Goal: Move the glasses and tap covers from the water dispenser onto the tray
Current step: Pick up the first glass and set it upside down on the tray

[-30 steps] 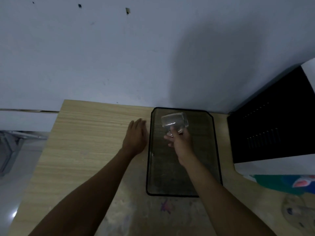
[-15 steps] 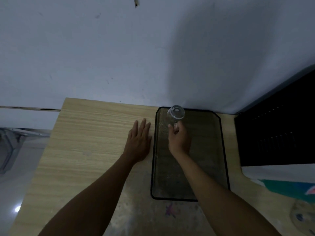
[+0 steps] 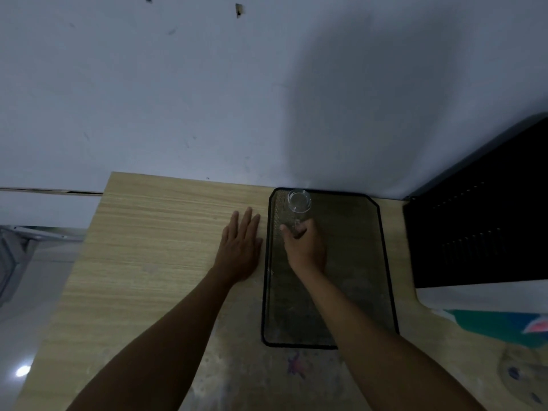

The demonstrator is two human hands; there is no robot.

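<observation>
A clear glass [image 3: 299, 203] stands upright in the far left corner of the black mesh tray [image 3: 358, 262]. My right hand [image 3: 305, 246] reaches over the tray and its fingers are closed on the lower part of the glass. My left hand [image 3: 240, 247] lies flat and spread on the wooden table, just left of the tray's rim. No tap covers are in view.
The wooden table [image 3: 154, 238] backs onto a pale wall. The water dispenser's black side [image 3: 480, 221] stands right of the tray. A coloured patterned sheet [image 3: 501, 327] lies at the right. The table's left edge drops to the floor.
The right hand carried the tilted glass from above the tray's middle to its far left corner and stood it upright. The left hand flattened on the table.
</observation>
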